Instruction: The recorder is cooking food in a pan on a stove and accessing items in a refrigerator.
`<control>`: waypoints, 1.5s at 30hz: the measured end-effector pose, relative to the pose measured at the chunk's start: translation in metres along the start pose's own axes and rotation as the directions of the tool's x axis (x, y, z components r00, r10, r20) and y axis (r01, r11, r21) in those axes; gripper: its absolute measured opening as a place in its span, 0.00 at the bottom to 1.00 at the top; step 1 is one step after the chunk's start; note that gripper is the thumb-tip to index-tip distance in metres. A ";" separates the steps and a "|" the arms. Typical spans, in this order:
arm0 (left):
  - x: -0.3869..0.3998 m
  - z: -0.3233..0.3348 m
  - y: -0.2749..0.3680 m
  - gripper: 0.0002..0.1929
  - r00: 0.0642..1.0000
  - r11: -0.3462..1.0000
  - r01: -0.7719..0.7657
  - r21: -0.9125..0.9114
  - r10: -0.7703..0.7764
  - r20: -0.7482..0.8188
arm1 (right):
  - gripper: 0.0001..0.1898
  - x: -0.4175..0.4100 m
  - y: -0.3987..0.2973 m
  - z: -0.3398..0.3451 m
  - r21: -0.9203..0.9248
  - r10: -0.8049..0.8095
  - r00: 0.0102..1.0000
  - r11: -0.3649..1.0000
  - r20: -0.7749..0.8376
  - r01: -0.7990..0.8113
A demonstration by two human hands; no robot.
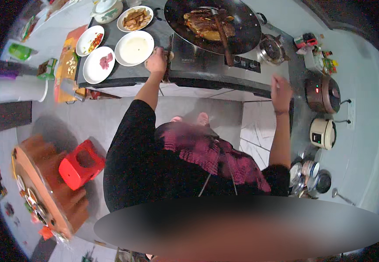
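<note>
My left hand [156,60] is at the counter's front, against the right side of a white plate [134,48] of pale liquid. Dark, thin sticks [169,49], perhaps chopsticks, lie beside its fingers; I cannot tell whether it grips them. My right hand [281,91], slightly blurred and with nothing visible in it, hovers by the stove's front right corner. A large black wok [179,31] sits on the gas stove [196,62]. Browned food, apparently a whole fish [205,24], lies inside it. A spatula with a wooden handle [223,39] leans across the wok's near rim.
Left of the stove are plates of sliced brown food [135,19], chopped peppers [96,42] and pink meat [105,61], plus a lidded pot [107,11]. A cleaver [69,88] lies near garlic [71,65]. Two cookers [322,95] stand right. Behind is a red stool [74,172].
</note>
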State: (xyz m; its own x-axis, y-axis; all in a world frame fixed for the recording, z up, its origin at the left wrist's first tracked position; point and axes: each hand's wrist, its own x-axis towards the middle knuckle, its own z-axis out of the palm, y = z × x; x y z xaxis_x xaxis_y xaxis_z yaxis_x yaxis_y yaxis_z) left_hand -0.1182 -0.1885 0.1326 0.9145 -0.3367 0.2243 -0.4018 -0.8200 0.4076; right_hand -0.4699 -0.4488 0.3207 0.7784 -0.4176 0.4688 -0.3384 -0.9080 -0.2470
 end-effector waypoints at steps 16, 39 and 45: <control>-0.160 -0.082 -0.023 0.10 0.880 0.736 0.261 -0.625 -0.448 -0.160 | 0.07 0.225 -0.048 0.112 -0.019 -0.820 0.402 0.433 0.408 0.901; -0.218 -0.068 -0.067 0.12 0.756 0.458 0.319 -0.830 -0.651 -0.068 | 0.09 0.330 0.111 0.107 0.720 -0.272 0.866 0.680 0.420 -0.135; -0.205 -0.079 -0.088 0.12 0.777 0.474 0.348 -0.809 -0.629 -0.034 | 0.12 0.329 0.113 0.088 0.738 -0.074 0.820 0.487 0.568 -0.467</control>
State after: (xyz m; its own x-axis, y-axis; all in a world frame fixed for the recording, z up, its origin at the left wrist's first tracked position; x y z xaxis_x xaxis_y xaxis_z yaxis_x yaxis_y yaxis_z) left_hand -0.2739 -0.0109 0.1212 0.9615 0.2700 -0.0516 0.0898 -0.1309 0.9873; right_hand -0.2061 -0.6859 0.3722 0.9634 -0.2563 -0.0790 -0.1383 -0.2223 -0.9651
